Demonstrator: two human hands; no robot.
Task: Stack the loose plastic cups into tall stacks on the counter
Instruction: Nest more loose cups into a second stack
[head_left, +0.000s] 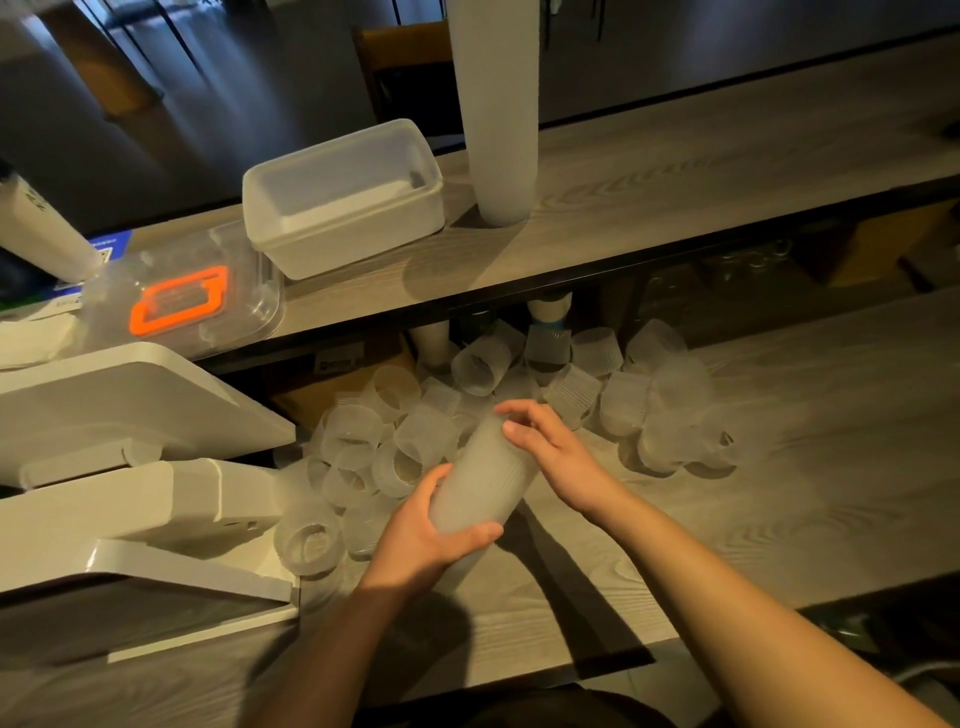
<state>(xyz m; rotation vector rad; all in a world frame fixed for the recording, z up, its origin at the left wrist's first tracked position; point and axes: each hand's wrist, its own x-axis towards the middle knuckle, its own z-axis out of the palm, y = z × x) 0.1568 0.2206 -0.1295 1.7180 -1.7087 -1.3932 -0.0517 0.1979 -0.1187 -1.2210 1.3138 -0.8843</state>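
Head view looks down on a grey wood-grain counter (779, 467) where both hands work at the centre. Her or his left hand (426, 530) wraps its fingers and thumb around the lower end of a short stack of frosted cups (483, 478), held tilted toward 1 o'clock. At the stack's upper end the right hand (550, 447) pinches the top rim with curled fingers.

Loose cups (571, 374) lie scattered from 9 o'clock round to 2 o'clock of the hands, some on their sides, some mouth down; they overlap too much for a sure count, though well over twenty show. One tall finished stack (498, 119) stands upright on the raised shelf (675, 182) at 12 o'clock.

Two containers sit on that shelf at 11 o'clock: a white lidded tub (343, 202), its contents hidden by the frosted lid, and just beside it at 10 o'clock a clear box (208, 291) with an orange frame (179, 304) on it. White flat equipment (130, 405) fills 9 o'clock.
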